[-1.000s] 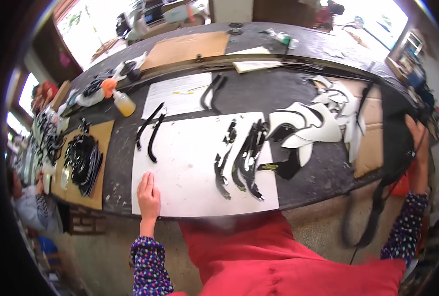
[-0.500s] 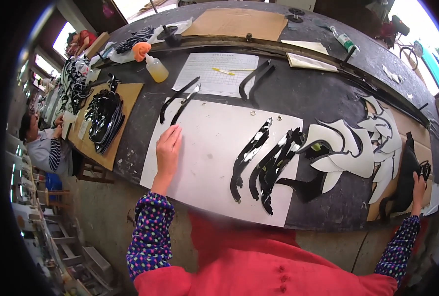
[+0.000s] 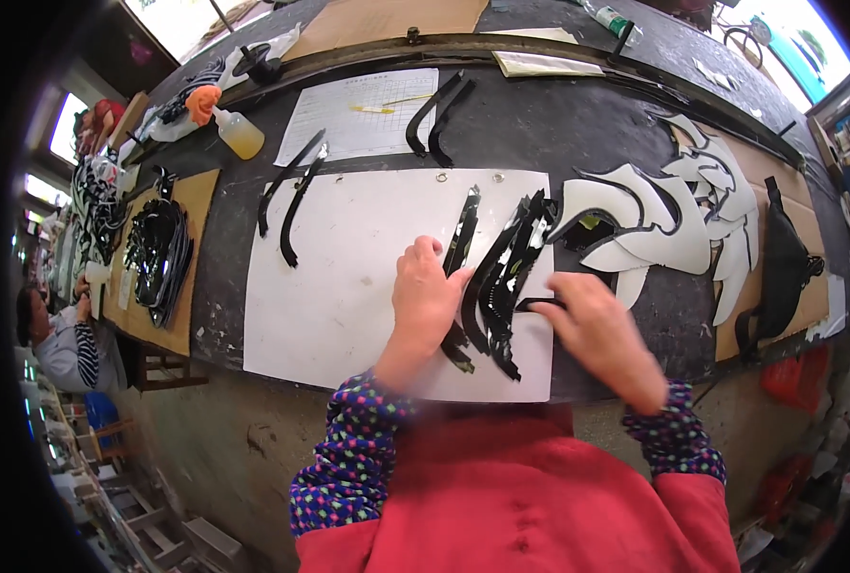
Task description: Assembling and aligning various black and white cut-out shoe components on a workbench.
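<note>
My left hand (image 3: 425,301) is closed round the leftmost curved black strip (image 3: 464,229) of a group on the white board (image 3: 348,286). The strip's top end and lower tip show above and below the hand. Beside it, more glossy black strips (image 3: 513,286) with white patches lie in an overlapping bunch. My right hand (image 3: 601,329) is just right of this bunch, fingers curled and partly blurred. A narrow black end (image 3: 539,304) shows at its fingertips; whether it is gripped is unclear. Two separate black strips (image 3: 296,205) lie at the board's upper left.
White curved panels with dark edging (image 3: 654,210) are piled on the right. Past them, a black pouch-like piece (image 3: 783,258) lies on cardboard. A spray bottle (image 3: 239,134) and a gridded sheet (image 3: 348,115) stand beyond the board. A co-worker (image 3: 62,334) sits at far left.
My left hand has moved right from the board's left side to the strip bunch. My right hand has left the black piece at far right and come in beside the bunch. The view has shifted.
</note>
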The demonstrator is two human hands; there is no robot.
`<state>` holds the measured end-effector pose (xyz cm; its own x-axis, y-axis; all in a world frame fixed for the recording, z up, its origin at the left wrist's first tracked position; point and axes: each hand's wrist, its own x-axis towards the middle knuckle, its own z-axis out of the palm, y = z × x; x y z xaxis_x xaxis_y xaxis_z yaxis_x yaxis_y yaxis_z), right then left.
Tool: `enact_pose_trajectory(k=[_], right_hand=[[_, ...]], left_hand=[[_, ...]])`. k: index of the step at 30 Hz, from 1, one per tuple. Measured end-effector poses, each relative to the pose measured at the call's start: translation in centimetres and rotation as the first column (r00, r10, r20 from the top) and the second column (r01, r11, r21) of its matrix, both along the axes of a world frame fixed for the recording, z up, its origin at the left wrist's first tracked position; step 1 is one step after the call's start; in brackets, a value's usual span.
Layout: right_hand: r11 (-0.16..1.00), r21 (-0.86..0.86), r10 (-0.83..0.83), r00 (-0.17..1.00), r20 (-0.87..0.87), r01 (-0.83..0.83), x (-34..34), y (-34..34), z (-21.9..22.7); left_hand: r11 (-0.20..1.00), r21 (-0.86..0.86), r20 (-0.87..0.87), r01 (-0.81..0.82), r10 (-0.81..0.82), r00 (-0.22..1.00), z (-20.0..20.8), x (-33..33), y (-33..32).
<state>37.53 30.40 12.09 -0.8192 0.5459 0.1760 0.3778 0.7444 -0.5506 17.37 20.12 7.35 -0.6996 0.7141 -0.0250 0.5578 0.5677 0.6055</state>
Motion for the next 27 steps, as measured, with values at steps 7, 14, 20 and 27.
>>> enact_pose_trajectory(k=[7,14,20,27], right_hand=[[0.985,0.079,0.154,0.987,-0.043,-0.150,-3.5,-5.5,-4.8],[0.838,-0.531,-0.075,0.939,-0.336,-0.124,-8.9,-11.3,-6.4],[0.797,-0.448,0.096,0.818,-0.568,-0.405,-17.7,-16.6,-5.7],[0.831,-0.434,0.194,0.913,-0.359,-0.347,-6.4,-9.4,-2.8]], left_hand=[[0.993,0.113,0.141,0.043,-0.058,0.988,1.0,1.3,-0.5],[0.965,0.259,0.596,-0.031,-0.134,0.792,1.0,-2.7,-3.9],[0.965,0.256,0.487,0.063,-0.185,0.853,5.1,-12.6,-10.3],[0.993,0.113,-0.562,-0.043,0.100,0.821,-2.0,-16.8,-14.3]])
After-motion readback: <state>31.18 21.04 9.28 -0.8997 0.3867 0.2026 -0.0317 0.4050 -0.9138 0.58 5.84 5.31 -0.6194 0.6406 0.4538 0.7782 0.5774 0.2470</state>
